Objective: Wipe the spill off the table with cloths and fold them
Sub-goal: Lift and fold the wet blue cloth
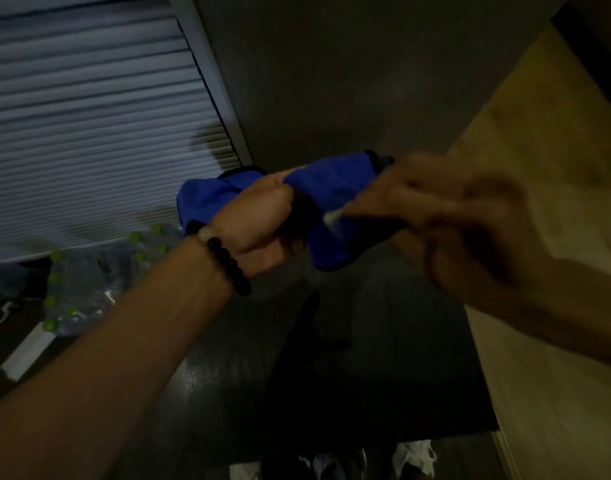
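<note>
Bunched blue fabric cloth with dark edging (pixel 335 202), held in the air above the dark glossy table (pixel 331 375), well clear of its surface. Left hand (pixel 262 223), beaded black bracelet (pixel 224 254) at the wrist, fingers curled tight round the cloth's left part. Right hand (pixel 446 216) blurred; fingers apparently closing on the cloth's right end, grip not plainly readable. Probably held between both hands to stretch or wring it ahead of folding. Long axis roughly left to right, right end tilted slightly upward and away; loose fold hanging below the middle. Beside the table at left, a shrink-wrapped pack of green-capped bottles (pixel 99 271) below a slatted grey shutter (pixel 89 126).
</note>
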Demonstrator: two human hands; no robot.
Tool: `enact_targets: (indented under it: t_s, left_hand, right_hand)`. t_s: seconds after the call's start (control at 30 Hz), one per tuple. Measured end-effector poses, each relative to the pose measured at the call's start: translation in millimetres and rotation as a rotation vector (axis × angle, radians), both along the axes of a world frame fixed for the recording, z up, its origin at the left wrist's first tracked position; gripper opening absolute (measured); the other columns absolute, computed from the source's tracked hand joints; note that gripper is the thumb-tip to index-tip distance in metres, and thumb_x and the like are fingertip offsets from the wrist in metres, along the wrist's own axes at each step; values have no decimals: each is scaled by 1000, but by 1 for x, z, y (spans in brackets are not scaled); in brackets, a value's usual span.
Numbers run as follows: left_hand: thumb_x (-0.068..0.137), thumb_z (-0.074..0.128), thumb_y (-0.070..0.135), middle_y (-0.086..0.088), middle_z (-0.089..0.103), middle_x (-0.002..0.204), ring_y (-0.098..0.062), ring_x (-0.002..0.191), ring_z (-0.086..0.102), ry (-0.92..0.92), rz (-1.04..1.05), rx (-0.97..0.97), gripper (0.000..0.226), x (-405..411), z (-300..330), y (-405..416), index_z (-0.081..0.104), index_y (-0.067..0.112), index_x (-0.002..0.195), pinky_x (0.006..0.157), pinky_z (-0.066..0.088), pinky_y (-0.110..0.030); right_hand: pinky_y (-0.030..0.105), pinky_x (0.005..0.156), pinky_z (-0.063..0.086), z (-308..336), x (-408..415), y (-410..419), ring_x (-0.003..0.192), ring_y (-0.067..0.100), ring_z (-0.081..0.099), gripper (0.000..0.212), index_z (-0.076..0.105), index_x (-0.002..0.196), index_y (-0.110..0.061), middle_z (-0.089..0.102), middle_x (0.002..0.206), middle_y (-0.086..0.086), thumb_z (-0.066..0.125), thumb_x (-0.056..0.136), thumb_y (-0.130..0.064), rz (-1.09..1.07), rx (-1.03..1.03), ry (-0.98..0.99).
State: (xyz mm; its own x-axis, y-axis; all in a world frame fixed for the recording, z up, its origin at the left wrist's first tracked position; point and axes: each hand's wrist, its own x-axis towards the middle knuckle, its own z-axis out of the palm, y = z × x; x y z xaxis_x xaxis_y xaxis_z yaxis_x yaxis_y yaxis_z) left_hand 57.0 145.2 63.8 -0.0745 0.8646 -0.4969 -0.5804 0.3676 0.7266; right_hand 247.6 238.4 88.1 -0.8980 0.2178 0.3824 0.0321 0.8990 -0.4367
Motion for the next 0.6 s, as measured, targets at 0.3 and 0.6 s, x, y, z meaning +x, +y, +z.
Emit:
enact_targets:
  t_s: [0.3, 0.6]
  left_hand:
    - [86, 48, 14, -11, 73, 98, -22, 89, 70, -211, 206, 76, 29, 2, 0, -5, 61, 10, 112, 66, 57, -30]
    - [78, 59, 22, 1, 71, 97, -12, 90, 68, 516, 18, 219, 26, -2, 13, -1, 65, 15, 102, 70, 52, -19]
  right_hand:
    - [38, 100, 41, -36, 19, -26, 115, 25, 63, 40, 62, 132, -14, 70, 123, 8, 49, 95, -7, -37, 329, 61]
    - [21, 93, 47, -27, -34, 20, 118, -2, 52, 116, 28, 154, -34, 50, 142, -17, 81, 56, -66, -370, -1076, -269]
